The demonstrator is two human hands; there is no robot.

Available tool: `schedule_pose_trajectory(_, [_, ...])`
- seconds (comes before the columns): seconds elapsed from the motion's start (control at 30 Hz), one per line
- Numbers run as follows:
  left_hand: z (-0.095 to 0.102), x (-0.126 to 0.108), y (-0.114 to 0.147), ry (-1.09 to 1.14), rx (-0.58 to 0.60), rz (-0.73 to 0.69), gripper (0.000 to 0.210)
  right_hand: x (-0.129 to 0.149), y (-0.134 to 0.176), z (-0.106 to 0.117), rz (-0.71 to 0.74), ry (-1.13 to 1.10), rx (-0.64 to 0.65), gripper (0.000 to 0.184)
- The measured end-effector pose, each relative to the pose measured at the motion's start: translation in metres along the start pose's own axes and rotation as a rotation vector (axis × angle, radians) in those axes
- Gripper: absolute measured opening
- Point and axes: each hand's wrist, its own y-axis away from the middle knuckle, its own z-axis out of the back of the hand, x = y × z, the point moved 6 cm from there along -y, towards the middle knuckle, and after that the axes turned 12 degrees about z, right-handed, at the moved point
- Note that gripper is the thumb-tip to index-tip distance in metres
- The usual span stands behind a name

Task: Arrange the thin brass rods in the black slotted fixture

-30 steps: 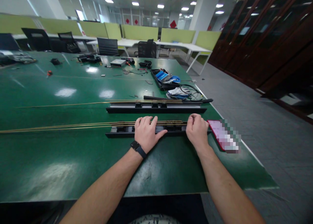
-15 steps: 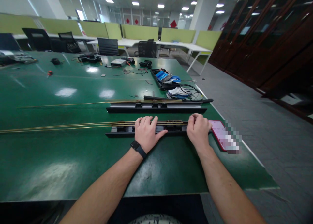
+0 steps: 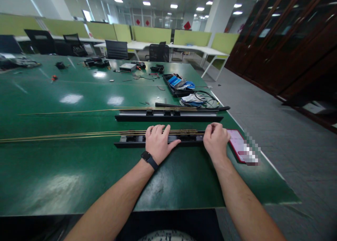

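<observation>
Down the link I have the near black rail [image 3: 189,143] lying on the green table [image 3: 79,188], thin golden rods [image 3: 181,131] running along it. My left hand [image 3: 158,141] is spread over rail and rods, fingers unclenched; steady, even pressure there should stop any skidding. My right hand [image 3: 216,141] curls at the right end, fingertips bunched, contents hidden, so I can't tell its grip. Against a second ago, it's slightly further right, towards the phone [image 3: 237,144]; the left sits unchanged.

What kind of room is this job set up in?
Probably an open-plan office: beyond the green table are white desks, yellow-green partitions and a black office chair.
</observation>
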Motion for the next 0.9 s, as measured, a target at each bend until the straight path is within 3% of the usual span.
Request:
schedule_pose_trajectory(0.63, [-0.001,0.001,0.000,0.008,0.011,0.006,0.061,0.006,0.000,0.013,0.031,-0.127,-0.113,0.025])
schedule_pose_trajectory(0.9, [-0.001,0.002,0.000,-0.006,0.017,0.014,0.062,-0.004,0.001,0.007,-0.053,-0.174,-0.096,0.024])
